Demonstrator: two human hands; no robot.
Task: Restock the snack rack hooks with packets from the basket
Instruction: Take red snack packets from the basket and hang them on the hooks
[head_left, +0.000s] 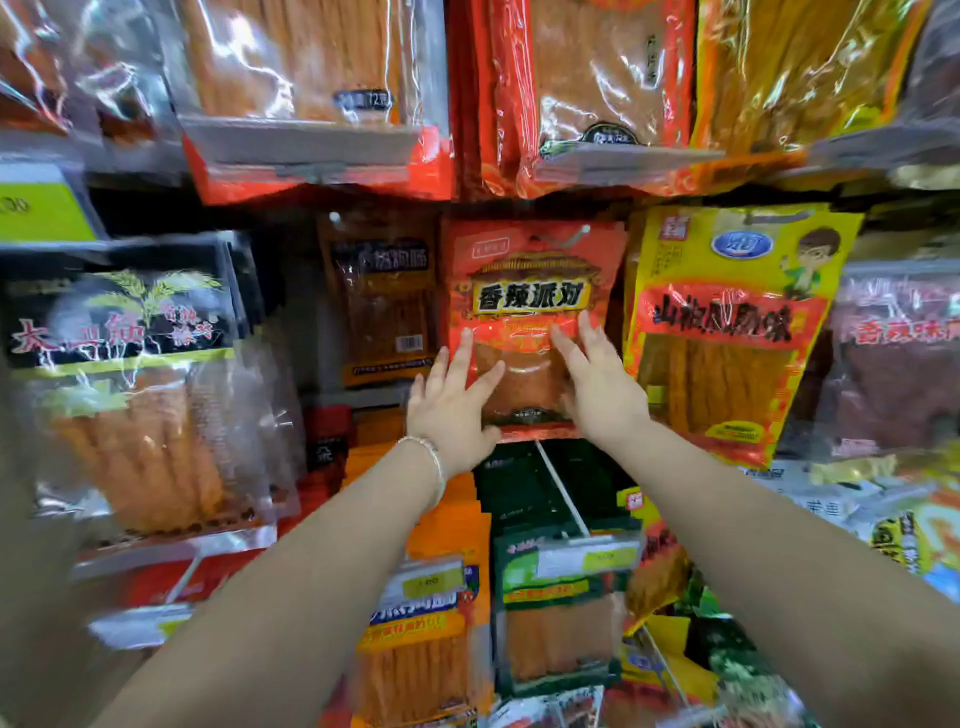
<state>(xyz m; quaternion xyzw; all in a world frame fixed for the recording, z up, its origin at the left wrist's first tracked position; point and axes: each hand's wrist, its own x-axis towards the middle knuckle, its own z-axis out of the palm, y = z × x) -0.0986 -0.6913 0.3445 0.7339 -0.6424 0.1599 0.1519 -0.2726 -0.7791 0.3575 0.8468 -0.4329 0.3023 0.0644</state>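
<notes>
1. Two bare forearms reach up from the bottom of the view toward a snack rack; a thin bracelet (432, 457) circles the left wrist.
2. Left hand (452, 410) lies with straight, spread fingers flat on the lower left front of a red packet (530, 291).
3. Right hand (602, 400) lies on the packet's lower right front, its fingers also straight and open rather than curled.
4. The red packet hangs upright in the middle row of the rack, between the two hands, with black characters on a yellow band across its front.
5. Just to its right hangs a yellow packet (727, 332); to its left, set further back, is a dark orange packet (384, 306).
6. A black packet (124, 322) hangs at far left, blurred.
7. Below the hands, a white hook (563, 493) sticks out over green packets (561, 597).
8. More packets hang in the row above.
</notes>
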